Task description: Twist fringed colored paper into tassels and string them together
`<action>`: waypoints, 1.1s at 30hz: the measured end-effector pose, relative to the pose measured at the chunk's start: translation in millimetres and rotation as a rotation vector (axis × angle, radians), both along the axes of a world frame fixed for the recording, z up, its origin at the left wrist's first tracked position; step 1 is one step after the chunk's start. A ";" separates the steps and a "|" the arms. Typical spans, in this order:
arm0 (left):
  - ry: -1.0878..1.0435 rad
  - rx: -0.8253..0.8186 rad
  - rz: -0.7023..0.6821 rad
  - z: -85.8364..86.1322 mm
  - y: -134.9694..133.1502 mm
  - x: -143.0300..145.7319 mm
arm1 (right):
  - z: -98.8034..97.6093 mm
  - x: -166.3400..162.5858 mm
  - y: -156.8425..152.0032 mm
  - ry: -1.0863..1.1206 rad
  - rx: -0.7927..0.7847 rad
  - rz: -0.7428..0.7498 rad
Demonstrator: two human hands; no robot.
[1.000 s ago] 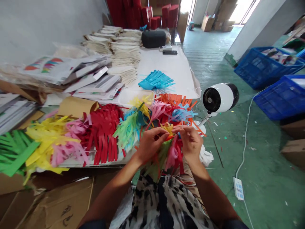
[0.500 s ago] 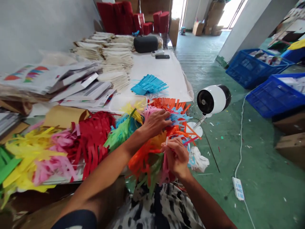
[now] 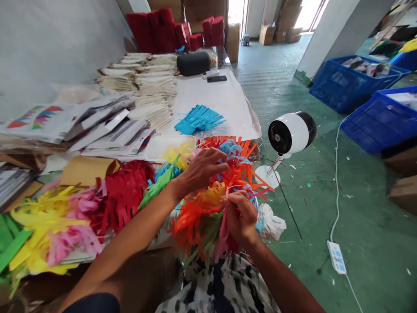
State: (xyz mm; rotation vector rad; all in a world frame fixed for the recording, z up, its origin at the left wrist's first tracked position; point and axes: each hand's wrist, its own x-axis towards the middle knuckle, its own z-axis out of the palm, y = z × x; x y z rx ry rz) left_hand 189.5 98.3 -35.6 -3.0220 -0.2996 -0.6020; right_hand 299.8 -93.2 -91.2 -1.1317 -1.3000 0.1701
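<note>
My right hand is closed around a bunch of coloured paper fringe strips, orange, yellow, pink and green, held just off the table's near edge. My left hand reaches over the mixed pile of fringes on the table, its fingers curled and pinching at the blue and pink strips there. What sits between those fingers is too tangled to name. Red fringes lie just left of my left forearm.
Yellow and pink fringes cover the table's near left. A blue fringe stack, paper stacks and a black case lie farther back. A small white fan, a power strip and blue crates stand on the green floor at right.
A second ago both hands worked the bunch together. My left hand then reached forward onto the table's pile and has drawn back slightly, while my right hand kept hold of the bunch.
</note>
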 end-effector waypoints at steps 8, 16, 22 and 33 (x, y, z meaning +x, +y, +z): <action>0.257 0.124 -0.076 -4.3 6.2 26.3 | -0.9 -4.4 1.4 0.012 0.015 0.018; 0.166 0.049 -0.098 -10.4 16.7 31.2 | -2.0 -5.3 1.6 0.028 0.006 0.016; -0.871 -0.628 0.008 14.7 30.4 27.7 | -0.7 -7.4 1.3 0.228 -0.141 0.029; -1.295 -0.588 0.118 74.5 11.7 -49.0 | 18.3 5.2 24.4 0.484 -0.218 0.011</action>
